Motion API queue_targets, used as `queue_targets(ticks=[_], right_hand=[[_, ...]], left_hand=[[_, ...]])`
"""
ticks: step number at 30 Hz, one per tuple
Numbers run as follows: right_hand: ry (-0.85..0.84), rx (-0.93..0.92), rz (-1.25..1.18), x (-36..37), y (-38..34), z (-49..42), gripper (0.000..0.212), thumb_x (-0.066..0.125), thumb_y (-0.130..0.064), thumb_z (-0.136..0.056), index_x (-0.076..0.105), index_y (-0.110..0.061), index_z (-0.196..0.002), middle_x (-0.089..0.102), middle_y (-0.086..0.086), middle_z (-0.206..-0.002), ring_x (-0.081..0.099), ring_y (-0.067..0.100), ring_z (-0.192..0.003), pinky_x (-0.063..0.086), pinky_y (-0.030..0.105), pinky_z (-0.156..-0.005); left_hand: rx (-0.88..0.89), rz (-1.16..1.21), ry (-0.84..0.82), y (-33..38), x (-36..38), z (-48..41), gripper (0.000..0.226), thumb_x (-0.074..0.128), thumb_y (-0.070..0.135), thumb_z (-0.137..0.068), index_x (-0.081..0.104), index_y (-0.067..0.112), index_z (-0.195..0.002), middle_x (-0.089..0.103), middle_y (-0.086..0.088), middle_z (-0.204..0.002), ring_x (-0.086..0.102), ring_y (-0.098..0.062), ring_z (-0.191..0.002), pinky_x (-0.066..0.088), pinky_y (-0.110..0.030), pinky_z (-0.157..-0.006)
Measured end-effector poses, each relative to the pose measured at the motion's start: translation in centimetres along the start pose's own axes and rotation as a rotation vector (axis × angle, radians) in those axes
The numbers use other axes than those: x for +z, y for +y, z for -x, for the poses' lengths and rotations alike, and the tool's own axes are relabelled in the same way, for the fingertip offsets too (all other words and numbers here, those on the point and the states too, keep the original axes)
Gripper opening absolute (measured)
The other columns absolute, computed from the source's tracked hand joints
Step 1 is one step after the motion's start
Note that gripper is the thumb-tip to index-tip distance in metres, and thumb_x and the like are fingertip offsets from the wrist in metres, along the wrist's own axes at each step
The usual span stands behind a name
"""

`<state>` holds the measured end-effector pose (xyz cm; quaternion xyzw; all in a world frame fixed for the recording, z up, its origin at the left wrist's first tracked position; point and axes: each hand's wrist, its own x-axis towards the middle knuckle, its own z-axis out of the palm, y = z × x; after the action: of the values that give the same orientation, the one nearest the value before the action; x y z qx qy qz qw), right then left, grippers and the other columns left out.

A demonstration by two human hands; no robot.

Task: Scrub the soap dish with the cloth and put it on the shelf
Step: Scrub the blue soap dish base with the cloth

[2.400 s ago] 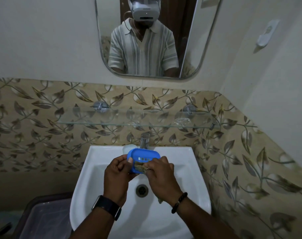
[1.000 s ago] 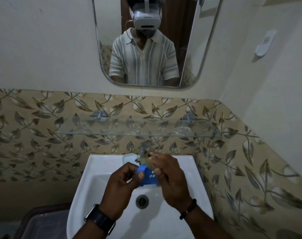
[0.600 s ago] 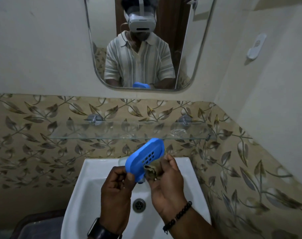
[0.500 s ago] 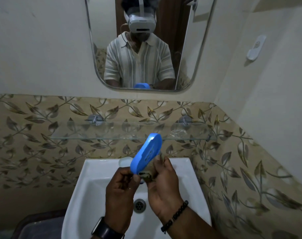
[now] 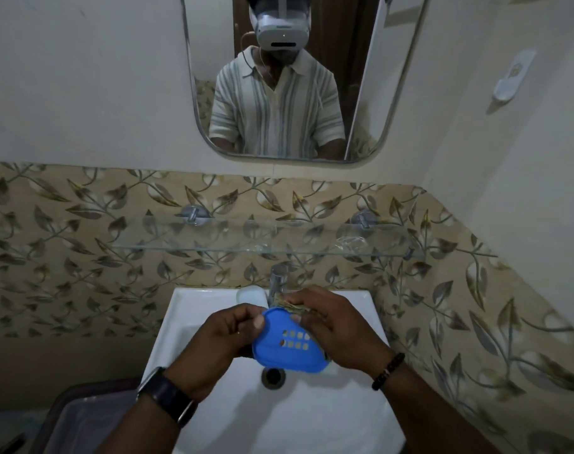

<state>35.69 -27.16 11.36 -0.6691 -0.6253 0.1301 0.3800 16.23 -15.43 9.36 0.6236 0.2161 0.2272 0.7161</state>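
Left hand (image 5: 225, 335) grips soap dish (image 5: 284, 347); right hand (image 5: 336, 329) holds cloth (image 5: 290, 305) on it.

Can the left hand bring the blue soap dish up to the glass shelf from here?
Probably yes. The left hand grips the soap dish over the sink; the glass shelf is on the wall above, and only the tap stands between, right of the hand.

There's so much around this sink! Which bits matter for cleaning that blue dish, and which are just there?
In use: soap dish, gripped by the left hand; cloth, held in the right hand; glass shelf.
Just there: mirror, tap, wall holder, plastic tub.
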Motion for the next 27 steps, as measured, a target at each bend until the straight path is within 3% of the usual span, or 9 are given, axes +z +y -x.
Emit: queue_targets(ticks=[3,5,8,11,14,18,20,22,27], right_hand=[[0.404,0.086,0.076,1.8,0.1,0.1,0.034,0.046,-0.025,-0.097,0.064,-0.029,-0.125,0.063,-0.013,-0.118,0.059,0.001,-0.107,0.051,0.026,-0.092],[0.689,0.165,0.044,4.0,-0.3,0.9,0.037,0.045,-0.02,-0.098,0.06,-0.028,-0.132,0.06,-0.015,-0.127,0.055,-0.001,-0.117,0.047,0.02,-0.1],[0.843,0.191,0.036,6.8,-1.0,2.4,0.042,0.04,-0.016,-0.097,0.061,-0.02,-0.133,0.061,-0.006,-0.138,0.053,0.006,-0.131,0.043,0.021,-0.108],[0.788,0.076,0.184,7.6,-1.3,3.0,0.051,0.038,-0.006,-0.089,0.065,-0.016,-0.131,0.059,0.001,-0.142,0.048,0.018,-0.139,0.04,0.038,-0.115],[0.611,-0.116,0.278,8.9,-1.8,2.9,0.05,0.043,0.002,-0.088,0.067,-0.015,-0.128,0.065,0.001,-0.133,0.052,0.015,-0.135,0.042,0.051,-0.112],[0.492,-0.312,0.233,7.4,-1.0,2.6,0.037,0.052,0.004,-0.093,0.07,-0.01,-0.121,0.066,0.003,-0.13,0.055,0.015,-0.132,0.048,0.05,-0.106],[0.405,-0.406,0.253,6.5,-0.3,2.9,0.04,0.061,0.012,-0.085,0.072,-0.008,-0.117,0.068,0.006,-0.125,0.058,0.019,-0.128,0.048,0.047,-0.103],[0.344,-0.485,0.292,6.4,-0.2,3.6,0.028,0.068,0.004,-0.089,0.074,-0.009,-0.114,0.07,0.008,-0.119,0.061,0.022,-0.123,0.049,0.043,-0.101],[0.502,-0.365,0.445,5.7,0.7,3.9,0.023,0.057,-0.004,-0.096,0.074,-0.013,-0.109,0.071,0.006,-0.111,0.065,0.024,-0.111,0.051,0.04,-0.096]], left_hand=[[0.016,0.172,0.133,-0.5,1.3,0.0,0.029,0.072,0.029,-0.089,0.071,0.003,-0.1,0.074,-0.025,-0.106,0.071,-0.033,-0.092,0.06,-0.038,-0.075],[0.004,0.295,0.234,-0.9,2.3,-0.2,0.048,0.075,0.039,-0.082,0.066,-0.002,-0.105,0.074,-0.024,-0.109,0.072,-0.032,-0.095,0.061,-0.039,-0.076],[0.001,0.385,0.319,-1.5,3.2,-0.3,0.054,0.073,0.042,-0.079,0.063,-0.005,-0.106,0.075,-0.021,-0.111,0.072,-0.035,-0.101,0.059,-0.045,-0.082],[-0.04,0.414,0.329,-2.4,4.1,-0.2,0.033,0.064,0.03,-0.085,0.067,0.002,-0.101,0.075,-0.022,-0.109,0.071,-0.035,-0.097,0.054,-0.051,-0.091],[-0.053,0.393,0.325,-2.9,4.8,-0.4,0.023,0.066,0.029,-0.082,0.07,0.009,-0.092,0.074,-0.018,-0.092,0.069,-0.028,-0.081,0.054,-0.043,-0.08],[-0.054,0.458,0.352,-2.9,3.8,-0.7,0.03,0.063,0.025,-0.083,0.069,0.003,-0.103,0.073,-0.024,-0.106,0.069,-0.03,-0.089,0.053,-0.044,-0.086],[-0.074,0.516,0.359,-3.1,3.1,-0.8,0.041,0.062,0.029,-0.088,0.068,-0.001,-0.114,0.07,-0.028,-0.117,0.067,-0.039,-0.103,0.05,-0.051,-0.097],[-0.1,0.599,0.357,-3.2,2.6,-0.9,0.049,0.061,0.034,-0.092,0.065,-0.005,-0.121,0.066,-0.034,-0.122,0.061,-0.049,-0.117,0.041,-0.063,-0.108],[-0.089,0.537,0.365,-3.3,2.6,-1.3,0.04,0.058,0.028,-0.094,0.068,-0.002,-0.118,0.07,-0.029,-0.117,0.061,-0.049,-0.118,0.045,-0.061,-0.104]])
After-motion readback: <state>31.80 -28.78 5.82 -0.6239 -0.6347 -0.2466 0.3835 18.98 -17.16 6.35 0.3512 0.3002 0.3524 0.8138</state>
